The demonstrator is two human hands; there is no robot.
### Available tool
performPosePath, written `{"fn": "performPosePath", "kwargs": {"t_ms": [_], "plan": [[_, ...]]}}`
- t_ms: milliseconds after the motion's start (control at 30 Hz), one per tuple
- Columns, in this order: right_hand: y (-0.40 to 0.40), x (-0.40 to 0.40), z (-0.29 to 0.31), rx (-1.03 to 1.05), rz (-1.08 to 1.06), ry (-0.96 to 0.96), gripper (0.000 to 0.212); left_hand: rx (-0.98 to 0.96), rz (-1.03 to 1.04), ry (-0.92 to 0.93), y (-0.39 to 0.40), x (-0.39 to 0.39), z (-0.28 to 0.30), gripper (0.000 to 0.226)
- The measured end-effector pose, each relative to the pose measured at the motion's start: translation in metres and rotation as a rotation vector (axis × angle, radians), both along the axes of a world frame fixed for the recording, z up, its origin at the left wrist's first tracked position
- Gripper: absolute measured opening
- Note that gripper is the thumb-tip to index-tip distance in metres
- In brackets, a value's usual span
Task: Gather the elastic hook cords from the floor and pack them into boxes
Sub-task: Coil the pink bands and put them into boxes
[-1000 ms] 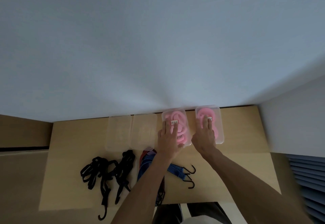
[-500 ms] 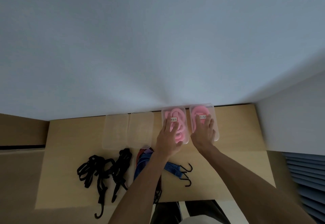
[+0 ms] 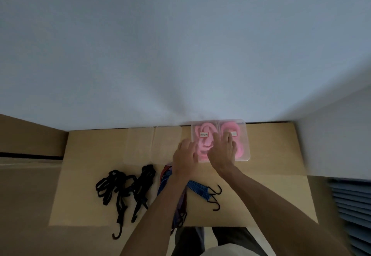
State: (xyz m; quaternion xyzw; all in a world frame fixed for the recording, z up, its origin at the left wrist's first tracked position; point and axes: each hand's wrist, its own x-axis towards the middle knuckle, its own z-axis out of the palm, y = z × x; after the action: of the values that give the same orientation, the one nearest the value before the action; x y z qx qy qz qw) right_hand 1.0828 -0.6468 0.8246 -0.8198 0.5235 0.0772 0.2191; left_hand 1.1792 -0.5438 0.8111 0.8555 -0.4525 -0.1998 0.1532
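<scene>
Both hands, left (image 3: 185,156) and right (image 3: 221,151), rest flat-fingered on the two boxes of pink cords (image 3: 206,141); even pressure should seat them side by side.

A small white label (image 3: 204,134) sits on the box (image 3: 195,129) beyond the left hand (image 3: 185,154); its print is illegible.

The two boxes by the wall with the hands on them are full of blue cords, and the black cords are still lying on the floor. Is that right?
Not quite. The head view shows that the cords inside the two boxes are pink, not blue. The blue cords lie on the floor near the person's arms. The rest is right: the left hand and right hand rest on the boxes, and the black cords are still on the floor.
</scene>
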Motion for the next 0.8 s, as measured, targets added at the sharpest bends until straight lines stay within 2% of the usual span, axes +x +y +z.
{"fn": "performPosePath", "kwargs": {"t_ms": [133,233,300,400,500,633,733,800], "plan": [[0.025,0.016,0.015,0.047,0.082,-0.122,0.042,0.051,0.120,0.060,0.034,0.020,0.014,0.023],[0.047,0.023,0.024,0.154,0.108,-0.100,0.037,0.075,0.137,0.106,0.057,0.028,0.023,0.021],[0.064,0.028,0.027,0.212,0.104,-0.052,0.036,0.051,0.085,0.130,0.075,0.033,0.025,0.022],[0.092,0.030,0.026,0.304,0.016,0.003,0.035,0.108,-0.084,0.145,0.097,0.038,0.015,0.011],[0.118,0.020,0.022,0.334,-0.124,0.035,0.032,0.202,-0.182,0.074,0.108,0.035,0.006,0.021],[0.149,0.002,0.018,0.324,-0.244,0.052,0.024,0.362,-0.236,-0.027,0.119,0.035,0.007,0.047],[0.165,-0.007,0.017,0.333,-0.317,0.025,0.022,0.420,-0.235,-0.105,0.128,0.037,0.007,0.032],[0.174,-0.010,0.018,0.348,-0.367,-0.014,0.021,0.393,-0.222,-0.138,0.134,0.037,0.008,0.028]]}}
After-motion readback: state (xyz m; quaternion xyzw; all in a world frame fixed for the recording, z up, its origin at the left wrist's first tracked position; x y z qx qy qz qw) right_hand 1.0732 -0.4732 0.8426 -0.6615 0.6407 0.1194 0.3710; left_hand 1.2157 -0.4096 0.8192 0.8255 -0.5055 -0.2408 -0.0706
